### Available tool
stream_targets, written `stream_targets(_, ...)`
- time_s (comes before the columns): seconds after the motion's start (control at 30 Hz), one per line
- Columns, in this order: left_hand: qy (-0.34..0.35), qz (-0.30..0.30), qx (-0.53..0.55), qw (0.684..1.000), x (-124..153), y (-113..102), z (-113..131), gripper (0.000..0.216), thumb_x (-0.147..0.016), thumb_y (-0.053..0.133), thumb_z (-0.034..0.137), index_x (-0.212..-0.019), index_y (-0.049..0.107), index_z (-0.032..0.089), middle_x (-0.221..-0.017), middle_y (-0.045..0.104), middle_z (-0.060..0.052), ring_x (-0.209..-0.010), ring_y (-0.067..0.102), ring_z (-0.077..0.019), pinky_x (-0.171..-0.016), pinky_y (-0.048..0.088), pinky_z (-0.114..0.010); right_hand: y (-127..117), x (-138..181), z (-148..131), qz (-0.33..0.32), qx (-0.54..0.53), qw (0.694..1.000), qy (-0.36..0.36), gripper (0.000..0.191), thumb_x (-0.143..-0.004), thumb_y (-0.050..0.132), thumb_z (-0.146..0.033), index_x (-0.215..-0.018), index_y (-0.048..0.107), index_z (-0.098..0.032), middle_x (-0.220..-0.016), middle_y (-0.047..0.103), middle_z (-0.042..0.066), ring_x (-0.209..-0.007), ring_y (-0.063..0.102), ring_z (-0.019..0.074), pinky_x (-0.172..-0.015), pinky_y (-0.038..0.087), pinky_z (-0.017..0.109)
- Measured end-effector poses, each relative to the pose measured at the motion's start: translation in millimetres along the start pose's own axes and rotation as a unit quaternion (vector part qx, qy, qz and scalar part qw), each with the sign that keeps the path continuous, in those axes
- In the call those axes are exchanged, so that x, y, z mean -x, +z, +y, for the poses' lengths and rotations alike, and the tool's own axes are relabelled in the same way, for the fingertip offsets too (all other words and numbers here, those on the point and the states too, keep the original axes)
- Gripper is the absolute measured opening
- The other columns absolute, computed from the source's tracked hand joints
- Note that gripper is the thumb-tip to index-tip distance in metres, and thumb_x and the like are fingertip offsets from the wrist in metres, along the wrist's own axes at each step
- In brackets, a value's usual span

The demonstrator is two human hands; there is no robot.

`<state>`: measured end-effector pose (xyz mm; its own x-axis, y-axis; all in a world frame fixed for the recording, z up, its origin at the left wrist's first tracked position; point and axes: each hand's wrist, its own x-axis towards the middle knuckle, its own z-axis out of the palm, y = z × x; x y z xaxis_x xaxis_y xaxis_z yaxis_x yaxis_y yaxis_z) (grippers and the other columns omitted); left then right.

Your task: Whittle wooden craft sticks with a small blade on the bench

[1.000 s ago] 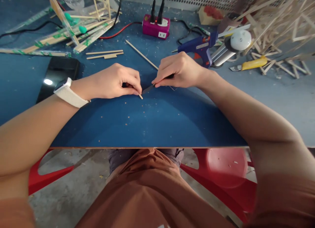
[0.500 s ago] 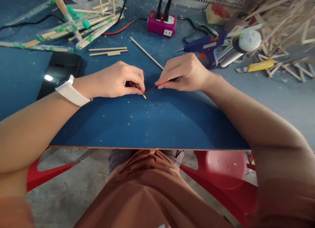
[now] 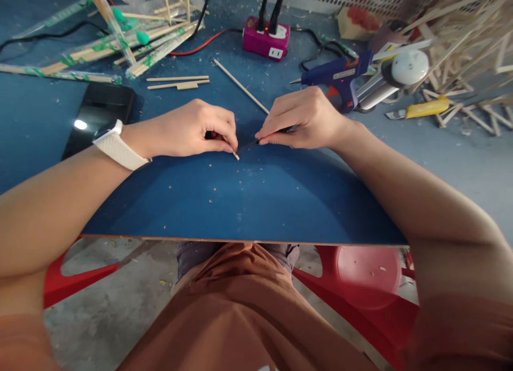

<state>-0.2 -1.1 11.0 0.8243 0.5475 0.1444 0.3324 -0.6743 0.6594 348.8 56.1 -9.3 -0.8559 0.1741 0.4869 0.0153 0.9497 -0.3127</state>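
Note:
My left hand [image 3: 212, 129] pinches a short thin wooden stick [image 3: 236, 155], whose pale end pokes out below the fingertips close to the blue table. Most of that stick is hidden in the fingers. In my right hand [image 3: 300, 120] is a slim dark craft knife [image 3: 252, 143], its narrow blade pointing left to the stick's end. Whether blade and wood touch, I cannot tell. A longer wooden stick [image 3: 240, 86] lies behind, one end passing out of sight at my right hand. Several short cut sticks [image 3: 178, 79] rest beyond my left hand.
A blue glue gun [image 3: 332, 74] stands right of a purple power socket [image 3: 266, 38]. Farther right are a yellow cutter [image 3: 427, 108] and a heap of wooden strips [image 3: 460, 45]. A black phone [image 3: 102, 114] lies by my left wrist; wrapped stick bundles [image 3: 160, 50] lie behind.
Both hands keep nearly the same grip and place. The whole view has shifted very slightly; nothing else has visibly moved.

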Motion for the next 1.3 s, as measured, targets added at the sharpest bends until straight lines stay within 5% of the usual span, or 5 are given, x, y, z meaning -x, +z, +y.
stream_targets(0.27, 0.001, 0.007, -0.001, 1.000, -0.7, 0.4, -2.3, 0.037, -0.124, 0.080, 0.063, -0.112, 0.103, 0.036, -0.119, 0.095, -0.008, -0.097, 0.086, -0.0232, -0.097, 0.068, -0.037, 1.0, 2.6, -1.8, -0.003, 0.000, 0.999, 0.049, 0.027, -0.126, 0.084, -0.056, -0.120, 0.102, -0.037, -0.106, 0.096, 0.001, -0.092, 0.086, 0.0216, -0.089, 0.068, 0.039)
stream_targets(0.53, -0.010, 0.002, -0.006, 1.000, -0.3, 0.3, -1.3, 0.038, -0.124, 0.078, 0.062, -0.114, 0.103, 0.036, -0.122, 0.096, -0.008, -0.100, 0.087, -0.0238, -0.099, 0.068, -0.037, 1.2, -0.5, -1.9, 0.019, 0.003, 1.000, -0.003, 0.021, -0.126, 0.089, -0.046, -0.119, 0.100, -0.029, -0.107, 0.096, 0.000, -0.090, 0.086, 0.0173, -0.083, 0.062, 0.033)
stream_targets(0.77, -0.005, 0.003, -0.006, 1.000, -0.8, 0.8, -1.7, 0.034, -0.122, 0.078, 0.055, -0.112, 0.102, 0.033, -0.120, 0.095, -0.008, -0.099, 0.086, -0.0229, -0.097, 0.066, -0.036, 1.3, 0.9, -2.0, 0.008, 0.001, 0.999, 0.035, 0.022, -0.125, 0.088, -0.052, -0.119, 0.101, -0.034, -0.107, 0.097, 0.001, -0.092, 0.087, 0.0196, -0.086, 0.066, 0.037)
stream_targets(1.0, -0.010, 0.003, -0.002, 1.000, -1.1, 0.2, -1.2, 0.043, -0.124, 0.078, 0.067, -0.111, 0.102, 0.035, -0.119, 0.094, -0.008, -0.098, 0.086, -0.0237, -0.097, 0.066, -0.037, 2.5, 1.8, -0.4, 0.018, -0.004, 1.000, 0.017, 0.019, -0.125, 0.089, -0.046, -0.120, 0.101, -0.031, -0.107, 0.095, 0.000, -0.093, 0.085, 0.0176, -0.088, 0.065, 0.033)
stream_targets(1.3, -0.007, 0.012, -0.008, 1.000, -0.1, 2.4, -1.1, 0.036, -0.124, 0.077, 0.058, -0.113, 0.102, 0.035, -0.121, 0.095, -0.008, -0.099, 0.087, -0.0226, -0.099, 0.068, -0.035, 4.2, 0.2, -6.6, 0.026, 0.026, 0.999, -0.012, 0.025, -0.128, 0.085, -0.046, -0.118, 0.098, -0.028, -0.103, 0.093, 0.000, -0.090, 0.084, 0.0170, -0.083, 0.061, 0.034)
